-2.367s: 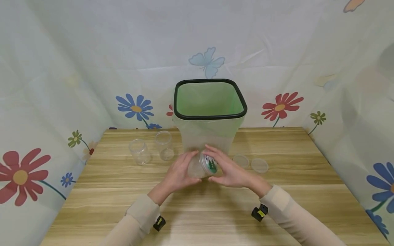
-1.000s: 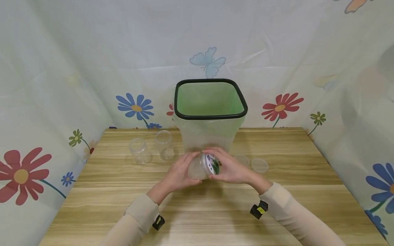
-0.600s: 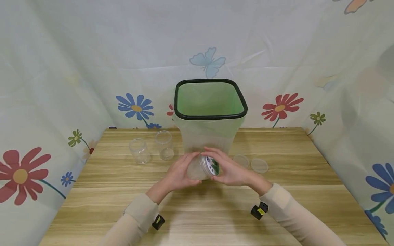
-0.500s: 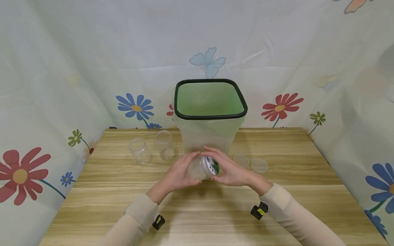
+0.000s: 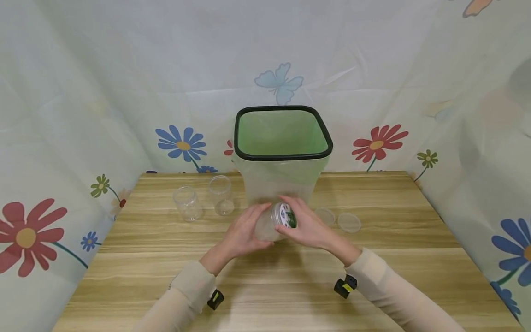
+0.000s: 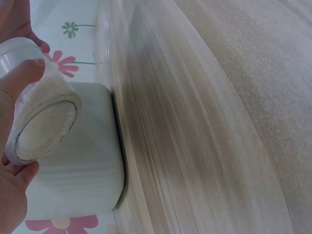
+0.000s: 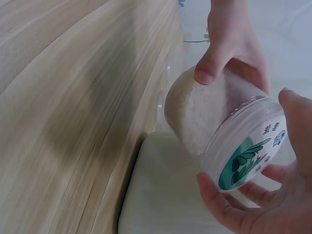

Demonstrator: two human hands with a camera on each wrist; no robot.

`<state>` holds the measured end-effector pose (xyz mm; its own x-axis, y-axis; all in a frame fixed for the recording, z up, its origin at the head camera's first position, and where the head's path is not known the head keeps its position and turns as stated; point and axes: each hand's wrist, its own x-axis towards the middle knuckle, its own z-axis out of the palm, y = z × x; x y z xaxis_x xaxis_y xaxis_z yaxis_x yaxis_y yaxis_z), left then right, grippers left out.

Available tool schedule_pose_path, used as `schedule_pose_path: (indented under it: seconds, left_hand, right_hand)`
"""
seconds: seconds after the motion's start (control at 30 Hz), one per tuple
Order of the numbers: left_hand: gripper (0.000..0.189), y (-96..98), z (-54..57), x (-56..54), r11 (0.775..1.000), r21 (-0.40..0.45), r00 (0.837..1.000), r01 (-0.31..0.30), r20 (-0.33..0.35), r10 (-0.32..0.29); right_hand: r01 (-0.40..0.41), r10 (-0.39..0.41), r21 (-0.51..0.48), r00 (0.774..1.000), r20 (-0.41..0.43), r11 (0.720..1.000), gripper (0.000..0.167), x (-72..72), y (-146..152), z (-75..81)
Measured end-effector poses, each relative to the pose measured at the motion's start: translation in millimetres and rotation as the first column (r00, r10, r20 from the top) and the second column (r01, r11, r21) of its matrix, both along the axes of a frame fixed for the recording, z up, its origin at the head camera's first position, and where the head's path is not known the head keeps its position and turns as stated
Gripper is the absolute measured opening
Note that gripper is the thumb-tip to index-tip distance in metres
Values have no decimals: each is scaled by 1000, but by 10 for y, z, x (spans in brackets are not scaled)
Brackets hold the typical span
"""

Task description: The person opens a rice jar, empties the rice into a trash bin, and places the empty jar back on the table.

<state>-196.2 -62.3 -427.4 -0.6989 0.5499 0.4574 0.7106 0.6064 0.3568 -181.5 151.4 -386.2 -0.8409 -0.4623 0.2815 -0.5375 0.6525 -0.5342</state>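
Note:
A clear jar (image 7: 195,109) with whitish, grainy contents is held tilted on its side above the table, in front of the bin. My left hand (image 5: 244,232) grips the jar's body, thumb low on the near side and fingers over the top. In the left wrist view the jar's round base (image 6: 46,130) faces the camera. My right hand (image 5: 309,226) is curled around the screw lid (image 7: 256,151), its thumb and fingers at the lid's rim. The lid carries a white label with green leaves and sits on the jar's mouth.
Behind the hands stands a bin (image 5: 282,177) with a black rim and green liner. Two clear open jars (image 5: 188,205) stand on the wooden table (image 5: 265,295) at left. Two clear discs, apparently lids (image 5: 349,222), lie at right. A flowered curtain (image 5: 124,69) encloses the table.
The lid's label has turned between the frames, its green part shifting from the bottom toward the right. My right hand has rotated around it, thumb moving up. My left hand keeps its hold.

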Motion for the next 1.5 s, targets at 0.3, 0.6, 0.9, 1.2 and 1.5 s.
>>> schedule_pose_path:
  seconds: [0.3, 0.6, 0.9, 1.2, 1.5]
  left_hand:
    - [93, -4, -11, -12, 1000, 10, 1000, -8, -9, 8]
    - [94, -24, -12, -45, 1000, 10, 999, 3, 43, -3]
    - [94, -52, 49, -40, 999, -29, 986, 41, 166, -36]
    - [92, -95, 45, -53, 996, -22, 969, 83, 237, -76]
    - [91, -129, 46, -41, 1000, 0, 971, 31, 237, -30]
  right_hand:
    - [-39, 39, -22, 999, -16, 999, 69, -50, 26, -12]
    - [-181, 177, -50, 982, -64, 982, 75, -104, 85, -33]
    - [-303, 298, -39, 950, -99, 952, 76, -94, 166, -41]
    - [-366, 359, -56, 927, -107, 929, 76, -54, 245, -9]
    - [-296, 289, -26, 946, -150, 955, 79, -77, 307, -19]
